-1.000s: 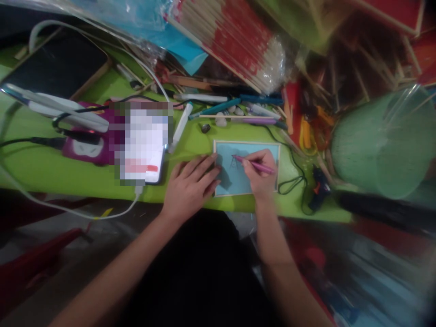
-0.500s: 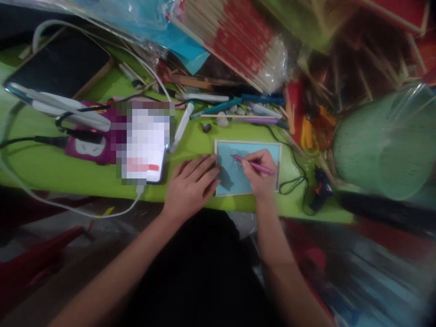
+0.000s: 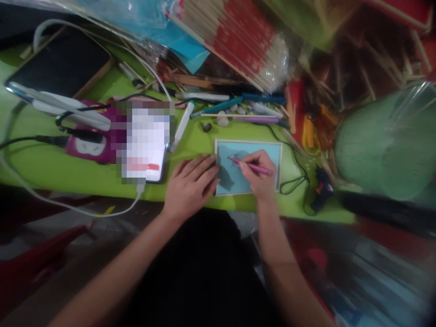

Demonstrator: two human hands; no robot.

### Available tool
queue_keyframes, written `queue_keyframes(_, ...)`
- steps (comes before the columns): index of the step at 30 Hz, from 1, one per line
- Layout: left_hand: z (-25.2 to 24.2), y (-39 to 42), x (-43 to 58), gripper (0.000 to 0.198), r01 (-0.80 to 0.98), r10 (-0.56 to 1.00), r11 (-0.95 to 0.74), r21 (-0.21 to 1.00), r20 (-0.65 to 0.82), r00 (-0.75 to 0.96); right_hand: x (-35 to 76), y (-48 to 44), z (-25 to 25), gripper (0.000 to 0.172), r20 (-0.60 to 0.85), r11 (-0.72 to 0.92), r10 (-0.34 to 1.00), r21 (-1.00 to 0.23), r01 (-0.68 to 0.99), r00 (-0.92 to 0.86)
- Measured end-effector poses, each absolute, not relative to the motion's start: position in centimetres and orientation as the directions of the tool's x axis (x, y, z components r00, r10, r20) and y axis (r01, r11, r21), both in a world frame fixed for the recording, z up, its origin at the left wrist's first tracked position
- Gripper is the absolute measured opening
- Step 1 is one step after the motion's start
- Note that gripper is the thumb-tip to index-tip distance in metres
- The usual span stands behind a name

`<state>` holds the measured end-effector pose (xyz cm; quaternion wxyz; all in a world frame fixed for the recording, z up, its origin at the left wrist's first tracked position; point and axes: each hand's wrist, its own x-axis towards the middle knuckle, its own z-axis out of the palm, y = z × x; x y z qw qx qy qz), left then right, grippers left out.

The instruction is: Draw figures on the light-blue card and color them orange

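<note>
A light blue board (image 3: 243, 186) with a thin pale wooden frame lies flat near the table's front edge. My right hand (image 3: 262, 175) rests over its right half, fingers pinched round a purple pen (image 3: 257, 168). The pen's tip meets the blue surface among a few small dark lines (image 3: 234, 160) in the upper left part. My left hand (image 3: 190, 184) lies flat on the table with fingers stretched out, its fingertips at the board's left edge.
Left of my left hand is a lit phone (image 3: 155, 150) on a white cable, beside a purple power strip (image 3: 91, 147). Pens and sticks (image 3: 221, 108) lie behind the board. A glue gun (image 3: 322, 188) and a green bin (image 3: 384, 141) stand to the right.
The pen tip has shifted slightly left, and the dark lines on the blue surface have grown. My left hand stays where it was.
</note>
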<state>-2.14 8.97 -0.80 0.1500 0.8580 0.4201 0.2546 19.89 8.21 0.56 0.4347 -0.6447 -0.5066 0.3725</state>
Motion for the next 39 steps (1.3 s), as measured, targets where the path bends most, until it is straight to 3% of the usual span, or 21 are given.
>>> queue_keyframes(25,-0.82,8.97,-2.12,0.03,0.637,0.806,-0.588,0.498,0.292,0.516,20.21,7.92,0.37,0.011,-0.094,-0.13,0.982,-0.965,0.226,0.163)
queue_keyframes(39,-0.74,8.99,-2.09,0.031,0.64,0.818,-0.567,0.519,0.261,0.513,20.5,8.0,0.19,0.01,-0.027,-0.091,0.979,-0.947,0.309,0.204)
